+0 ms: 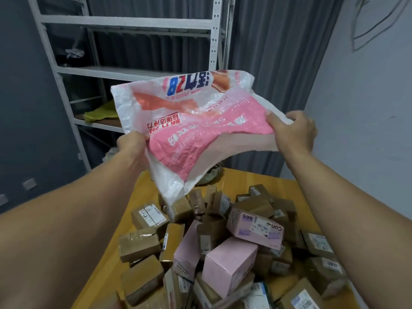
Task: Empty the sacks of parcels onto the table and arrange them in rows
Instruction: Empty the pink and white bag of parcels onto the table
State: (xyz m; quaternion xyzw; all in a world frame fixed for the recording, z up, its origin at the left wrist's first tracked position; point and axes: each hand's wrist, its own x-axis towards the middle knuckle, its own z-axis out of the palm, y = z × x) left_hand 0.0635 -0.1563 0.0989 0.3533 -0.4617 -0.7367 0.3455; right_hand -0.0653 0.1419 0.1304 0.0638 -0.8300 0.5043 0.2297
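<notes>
Pink-white sack [189, 121] shows inverted "28"; parcel [256, 228] "Con".

Bare left hand [131, 144] and right hand [295, 130], bare forearms [73, 210].

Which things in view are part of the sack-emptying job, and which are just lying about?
Job: printed sack, gripped by left hand and right hand; heap of parcels; wooden table.
Lying about: metal shelving; yellow bundle on its shelf; grey curtain.
</notes>
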